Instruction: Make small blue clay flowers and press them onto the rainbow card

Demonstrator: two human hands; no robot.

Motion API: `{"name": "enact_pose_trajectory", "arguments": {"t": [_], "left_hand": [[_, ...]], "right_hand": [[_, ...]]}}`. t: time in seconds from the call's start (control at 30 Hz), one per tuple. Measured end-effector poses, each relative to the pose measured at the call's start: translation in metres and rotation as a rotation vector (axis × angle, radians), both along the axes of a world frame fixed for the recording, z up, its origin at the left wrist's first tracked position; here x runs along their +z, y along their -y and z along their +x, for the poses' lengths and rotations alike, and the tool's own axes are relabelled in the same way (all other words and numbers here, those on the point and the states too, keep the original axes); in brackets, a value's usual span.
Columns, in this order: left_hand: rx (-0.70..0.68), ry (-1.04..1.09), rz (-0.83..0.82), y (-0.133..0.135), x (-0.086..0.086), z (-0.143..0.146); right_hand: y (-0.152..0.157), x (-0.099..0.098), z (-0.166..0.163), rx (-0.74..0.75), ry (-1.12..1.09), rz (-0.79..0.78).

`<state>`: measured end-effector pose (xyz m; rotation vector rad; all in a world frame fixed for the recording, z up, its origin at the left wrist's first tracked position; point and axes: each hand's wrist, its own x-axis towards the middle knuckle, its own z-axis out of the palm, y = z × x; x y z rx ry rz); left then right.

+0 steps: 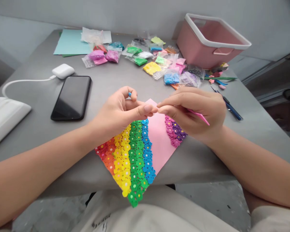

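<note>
In the head view, a square pink card (159, 141) with bands of small, raised, rainbow-coloured flowers (136, 154) lies on the grey desk (106, 77) beneath the person's hands, one corner overhanging the near edge. The right hand (205, 101) holds a slim pink tool (199, 116) against its palm, thumb and forefinger meeting at the tips. The left hand (123, 109) reaches those tips with its own (whether it grips anything there, one cannot tell), a tiny blue piece (130, 94) at a curled finger. Soft, multicoloured clay packets (171, 78) lie beyond.
</note>
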<state>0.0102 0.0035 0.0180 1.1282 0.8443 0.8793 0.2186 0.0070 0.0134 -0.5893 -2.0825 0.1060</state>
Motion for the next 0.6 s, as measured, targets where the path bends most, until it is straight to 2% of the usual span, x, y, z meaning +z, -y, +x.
{"name": "enact_pose_trajectory", "arguments": {"t": [0.23,0.47,0.6], "left_hand": [[-0.008,0.01,-0.035,-0.0002,-0.0015,-0.0036],[-0.103,0.058,-0.067,-0.0019,-0.0014,-0.005],[-0.101,0.092,-0.07,-0.0014,-0.0024,-0.005]], "right_hand": [[0.0013,-0.0032,-0.0009,0.021,0.016,0.036],[0.0026,-0.0035,-0.0013,0.068,0.035,0.029],[0.0069,-0.0053,-0.003,0.068,0.028,0.014]]}}
